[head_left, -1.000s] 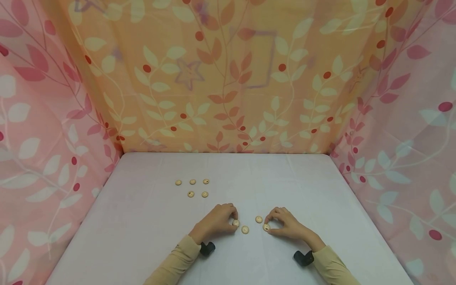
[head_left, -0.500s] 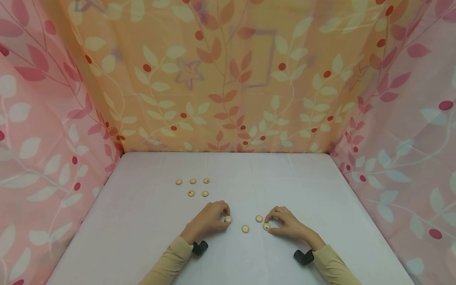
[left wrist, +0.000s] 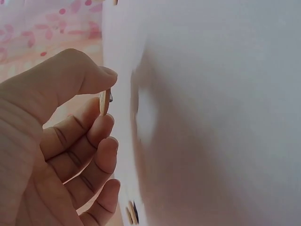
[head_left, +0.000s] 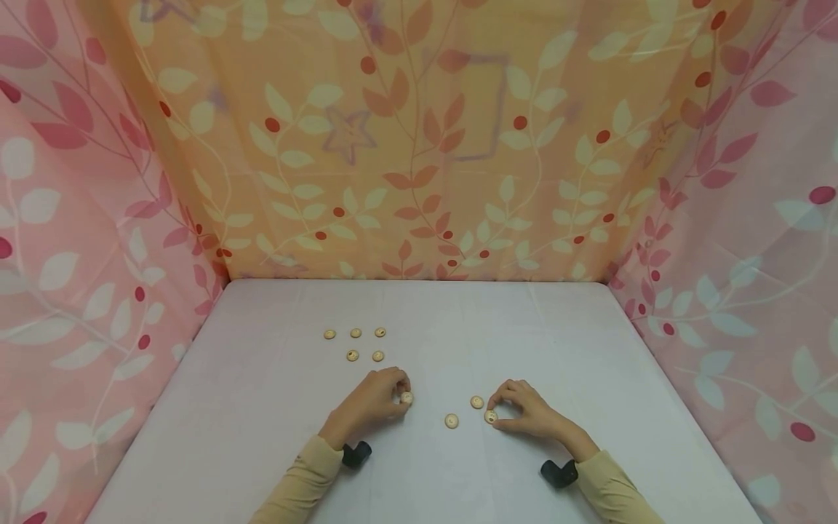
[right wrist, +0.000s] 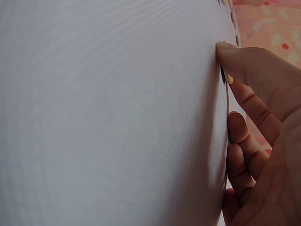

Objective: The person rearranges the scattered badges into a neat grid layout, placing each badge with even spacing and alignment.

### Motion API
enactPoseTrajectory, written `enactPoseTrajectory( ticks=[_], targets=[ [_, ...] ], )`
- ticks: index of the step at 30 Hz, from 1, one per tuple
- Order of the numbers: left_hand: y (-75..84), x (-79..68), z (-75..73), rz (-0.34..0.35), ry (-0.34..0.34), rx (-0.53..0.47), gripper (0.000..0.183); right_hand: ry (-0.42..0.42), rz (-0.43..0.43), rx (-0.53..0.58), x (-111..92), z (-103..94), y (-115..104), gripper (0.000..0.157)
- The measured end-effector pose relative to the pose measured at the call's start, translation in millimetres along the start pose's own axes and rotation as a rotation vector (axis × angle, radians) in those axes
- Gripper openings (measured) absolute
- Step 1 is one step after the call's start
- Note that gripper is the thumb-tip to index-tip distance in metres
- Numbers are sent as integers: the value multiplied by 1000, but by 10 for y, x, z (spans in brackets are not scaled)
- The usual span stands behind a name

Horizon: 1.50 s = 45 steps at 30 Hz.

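My left hand [head_left: 369,402] pinches a small round wooden disc [head_left: 406,398] between thumb and fingertips. In the left wrist view this disc [left wrist: 104,102] is edge-on above the tabletop, a dark bit showing on its table-facing side. My right hand [head_left: 527,411] has thumb and index finger at opposite edges of another wooden disc [head_left: 491,417], marked with a dark spot, low at the table. The right wrist view shows only a sliver of that disc [right wrist: 229,78]. Two loose discs lie between the hands: one [head_left: 477,402] close to the right fingertips, the other [head_left: 452,421] nearer the front.
Several similar discs lie in two rows at the left back, including one [head_left: 356,332] in the far row and one [head_left: 377,356] in the near row. The white-covered table [head_left: 497,327] is bordered by a patterned curtain [head_left: 419,145] behind and at both sides.
My left hand has carried its disc left and slightly away from me, off from the loose discs. The right hand and its disc have stayed in place.
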<state>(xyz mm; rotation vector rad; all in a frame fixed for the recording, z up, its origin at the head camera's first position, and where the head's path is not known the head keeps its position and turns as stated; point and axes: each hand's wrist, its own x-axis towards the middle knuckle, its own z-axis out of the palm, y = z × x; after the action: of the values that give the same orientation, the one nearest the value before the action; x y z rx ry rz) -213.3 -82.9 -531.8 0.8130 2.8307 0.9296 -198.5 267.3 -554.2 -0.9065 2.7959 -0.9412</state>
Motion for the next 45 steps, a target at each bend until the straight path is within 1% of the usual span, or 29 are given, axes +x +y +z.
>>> enactPoseTrajectory(
  ticks=[6, 11, 19, 26, 31, 37, 45],
  targets=[
    [-80, -57, -52, -29, 21, -8, 18, -6, 18, 1, -7, -6, -10, 22],
    [-171, -93, -107, -64, 40, 13, 16, -24, 39, 8, -9, -23, -26, 23],
    [-320, -137, -192, -60, 110, 48, 16, -17, 29, 12, -9, -16, -27, 22],
    [-408, -164, -289, -79, 140, 62, 17, -25, 28, 7, -6, -13, -13, 22],
    [-510, -184, -329, -90, 151, 82, 17, -29, 33, 8, -4, -11, -3, 23],
    [-641, -203, -364, -110, 183, 90, 18, -28, 33, 14, -3, -10, -2, 23],
    [-742, -212, -443, -121, 202, 129, 17, -20, 20, -6, 0, -4, 4, 22]
  ],
)
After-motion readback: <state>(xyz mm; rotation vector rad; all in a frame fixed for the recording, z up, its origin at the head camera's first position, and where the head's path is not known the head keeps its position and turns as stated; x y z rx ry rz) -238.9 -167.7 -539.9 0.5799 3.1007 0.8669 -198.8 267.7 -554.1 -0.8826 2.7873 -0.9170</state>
